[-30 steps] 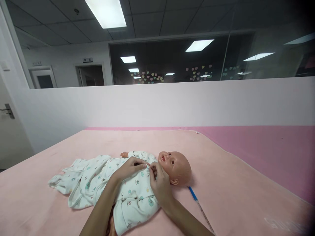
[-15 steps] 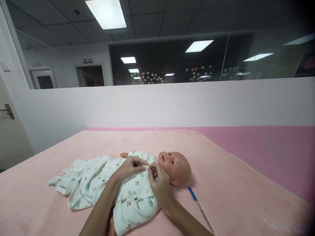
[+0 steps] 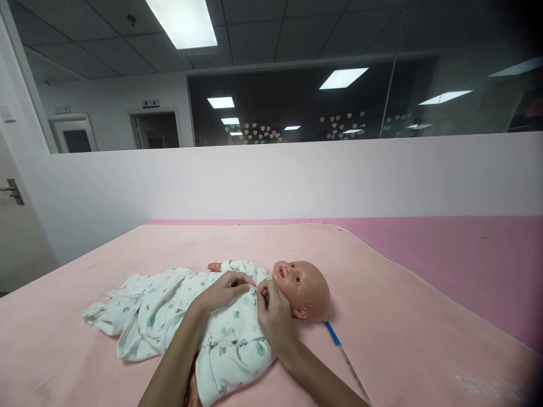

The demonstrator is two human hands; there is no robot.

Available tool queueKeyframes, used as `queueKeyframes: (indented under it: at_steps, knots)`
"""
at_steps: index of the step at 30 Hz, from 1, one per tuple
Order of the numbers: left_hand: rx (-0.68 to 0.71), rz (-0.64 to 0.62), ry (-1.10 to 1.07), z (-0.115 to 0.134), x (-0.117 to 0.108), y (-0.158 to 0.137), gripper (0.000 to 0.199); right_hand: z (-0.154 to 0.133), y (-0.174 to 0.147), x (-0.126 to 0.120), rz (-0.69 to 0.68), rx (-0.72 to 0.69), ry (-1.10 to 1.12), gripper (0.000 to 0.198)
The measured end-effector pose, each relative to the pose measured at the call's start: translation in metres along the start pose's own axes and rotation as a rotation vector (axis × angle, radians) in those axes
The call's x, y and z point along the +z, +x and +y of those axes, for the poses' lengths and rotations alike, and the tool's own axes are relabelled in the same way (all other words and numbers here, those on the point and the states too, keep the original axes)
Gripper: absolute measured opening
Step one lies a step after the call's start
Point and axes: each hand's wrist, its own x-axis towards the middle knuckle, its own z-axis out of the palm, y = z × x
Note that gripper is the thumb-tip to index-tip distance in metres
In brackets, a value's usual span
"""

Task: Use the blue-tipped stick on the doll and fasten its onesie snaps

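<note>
A baby doll (image 3: 311,288) lies on its back with its head to the right. It wears white baby clothes (image 3: 231,333) with small coloured prints. At the chest, just below the doll's chin, my left hand (image 3: 224,291) pinches the cloth near the front opening. Close beside it, my right hand (image 3: 274,316) has thumb and fingers pinched on the same garment at the neck. The fingertips of both hands nearly meet there. Whatever fastening lies between them is too small to make out. The lower part of the clothes spreads loose and flat to the left.
The doll rests on a pink blanket (image 3: 403,339) over a padded surface. A thin stick with a blue end (image 3: 333,333) lies right of the doll's head. Behind stands a low white wall (image 3: 297,181) with glass above; a door (image 3: 21,237) is at far left.
My fingers have shifted slightly at the neck opening, the right-hand fingers closing more over the cloth. The doll and the stick stay where they were.
</note>
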Motion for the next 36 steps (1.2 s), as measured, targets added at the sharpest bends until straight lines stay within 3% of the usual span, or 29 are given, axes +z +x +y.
queueKeyframes:
  at_steps: [7,14,22,30,36]
  knots:
    - [0.034,-0.003,-0.156,0.002,0.002,0.0,0.012,-0.001,0.004,-0.002,-0.018,-0.019,0.059,0.017]
    - [0.05,-0.005,-0.354,-0.007,0.002,0.003,0.022,0.0,0.004,-0.004,-0.092,-0.033,0.078,0.028]
    - [0.054,0.025,-0.322,-0.003,0.0,0.002,0.012,-0.004,0.003,-0.007,-0.103,-0.036,0.007,0.008]
    - [0.067,0.064,-0.253,0.001,-0.001,-0.001,0.017,0.0,0.004,-0.004,-0.099,-0.017,-0.025,0.005]
    - [0.11,-0.036,-0.177,-0.006,-0.002,0.001,0.02,0.0,0.002,-0.004,-0.105,-0.028,-0.058,0.006]
